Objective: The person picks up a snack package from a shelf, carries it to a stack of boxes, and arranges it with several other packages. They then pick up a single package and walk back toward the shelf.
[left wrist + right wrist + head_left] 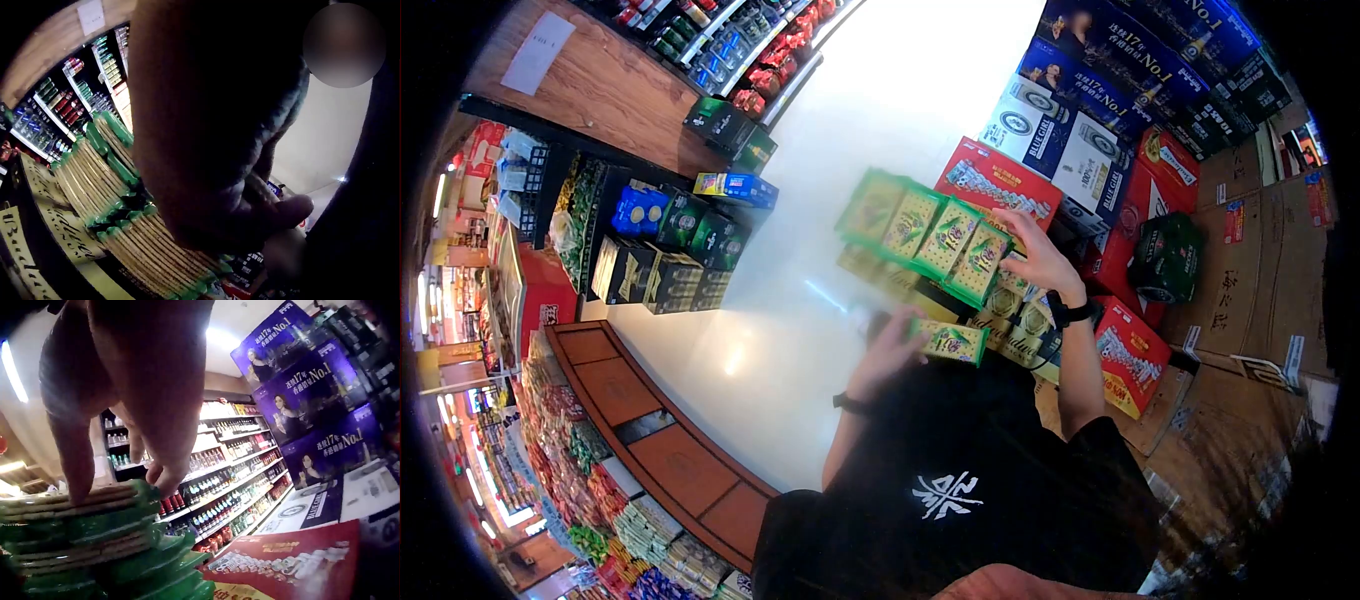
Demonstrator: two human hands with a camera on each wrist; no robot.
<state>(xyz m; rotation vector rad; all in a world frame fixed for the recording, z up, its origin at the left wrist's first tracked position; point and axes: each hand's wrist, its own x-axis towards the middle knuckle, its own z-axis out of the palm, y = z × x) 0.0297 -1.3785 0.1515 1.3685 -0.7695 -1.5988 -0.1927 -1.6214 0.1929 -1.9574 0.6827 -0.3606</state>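
Note:
In the head view my left hand (885, 352), blurred, holds the end of a green-edged packet of crackers (953, 342) close to my shirt. The left wrist view shows that hand (231, 212) mostly dark, beside rows of cracker packets (165, 253) standing on edge. My right hand (1042, 262) reaches over the right end of a row of similar cracker packets (948, 240). Seen from the right wrist, the fingers of this hand (134, 394) point down, spread, with fingertips (76, 487) at the top of the green stack (94, 534).
Gold-and-black beer cases (1020, 315) lie under the packets. Red cartons (1005, 180), Blue Girl cartons (1030, 125) and blue beer cases (1120, 60) rise behind and to the right. Cardboard boxes (1240, 260) stand at far right. Across the pale floor (770, 330) is a curved brown counter (655, 430).

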